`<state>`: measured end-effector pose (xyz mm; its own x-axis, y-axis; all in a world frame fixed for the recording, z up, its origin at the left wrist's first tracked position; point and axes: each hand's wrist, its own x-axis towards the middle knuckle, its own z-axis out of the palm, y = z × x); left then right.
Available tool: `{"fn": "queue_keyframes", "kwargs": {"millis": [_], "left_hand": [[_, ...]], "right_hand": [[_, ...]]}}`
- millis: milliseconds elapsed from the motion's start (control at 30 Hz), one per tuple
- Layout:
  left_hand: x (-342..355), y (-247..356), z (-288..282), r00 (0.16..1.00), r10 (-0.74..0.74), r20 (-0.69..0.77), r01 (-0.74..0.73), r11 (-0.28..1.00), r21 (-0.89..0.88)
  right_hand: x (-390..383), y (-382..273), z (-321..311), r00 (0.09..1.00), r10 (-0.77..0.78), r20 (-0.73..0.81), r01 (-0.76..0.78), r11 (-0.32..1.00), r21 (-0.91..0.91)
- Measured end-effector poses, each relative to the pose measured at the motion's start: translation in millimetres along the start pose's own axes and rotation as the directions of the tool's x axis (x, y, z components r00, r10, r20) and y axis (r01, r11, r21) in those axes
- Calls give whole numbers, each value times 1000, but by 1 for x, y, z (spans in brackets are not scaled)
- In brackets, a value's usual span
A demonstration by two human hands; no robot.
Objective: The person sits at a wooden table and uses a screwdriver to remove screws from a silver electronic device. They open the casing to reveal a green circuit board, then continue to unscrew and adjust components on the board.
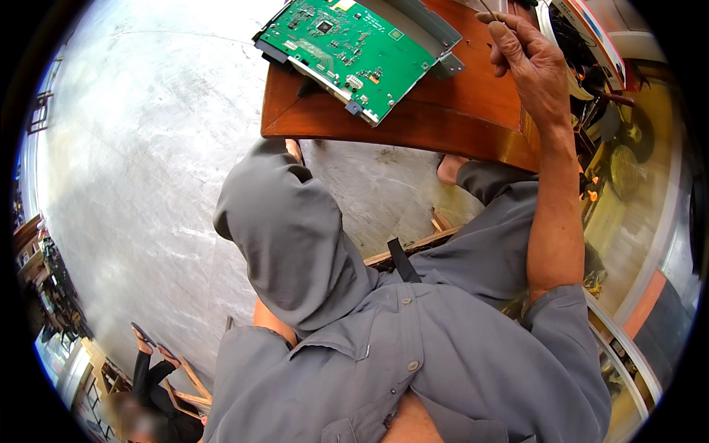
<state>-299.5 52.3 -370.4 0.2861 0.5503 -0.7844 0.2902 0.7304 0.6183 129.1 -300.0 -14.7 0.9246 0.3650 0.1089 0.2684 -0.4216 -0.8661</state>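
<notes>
While the right hand (521, 63) is raised between one and two o'clock, its thumb and index finger are pinched nearly together on a thin rod (487, 9), and its other fingers curl inward beneath. The rod's upper end runs out of view, so what it belongs to cannot be told. The left hand is out of sight, and I cannot tell how its fingers stand; only bare skin of the left arm (273, 323) shows at seven o'clock, between grey trousers (284, 229) and the grey shirt (473, 354).

At twelve o'clock, a green circuit board (354, 55) sits in a grey metal tray (425, 31) on the reddish-brown tabletop (450, 118), slanting from ten toward four. A square dark chip (324, 26) lies in its upper part, with a white connector (354, 81) nearer the lower edge. The hand is to the board's three o'clock side, well apart from it.

Toward two o'clock, beyond the hand, stands a white and red box (591, 37); small orange pieces (591, 196) lie further down, near three. Pale grey floor (140, 162) spreads across nine o'clock. Between seven and eight, another person (159, 402) in dark clothing sits beside a wooden frame (190, 384).
</notes>
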Motion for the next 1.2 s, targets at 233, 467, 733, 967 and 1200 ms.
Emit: {"fn": "queue_keyframes", "kwargs": {"millis": [233, 467, 733, 967, 1200], "left_hand": [[-58, -43, -87, 965, -220, -143, 237, 964, 118], [-82, -69, -97, 931, -322, -171, 346, 929, 133], [-37, -12, -19, 996, -88, 5, 87, 991, 98], [-70, 203, 67, 789, 584, 194, -607, 790, 90], [-208, 303, 193, 259, 721, 643, -960, 117, 255]], "right_hand": [[-5, -7, -2, 996, 90, -13, -90, 965, -244], [-5, 6, -2, 987, 141, 76, -115, 955, -272], [-4, 22, -2, 991, 36, 126, 44, 817, -574], [-6, 32, -4, 989, 6, 147, 97, 719, -688], [9, 34, -4, 975, -24, 223, 186, 643, -743]]}}
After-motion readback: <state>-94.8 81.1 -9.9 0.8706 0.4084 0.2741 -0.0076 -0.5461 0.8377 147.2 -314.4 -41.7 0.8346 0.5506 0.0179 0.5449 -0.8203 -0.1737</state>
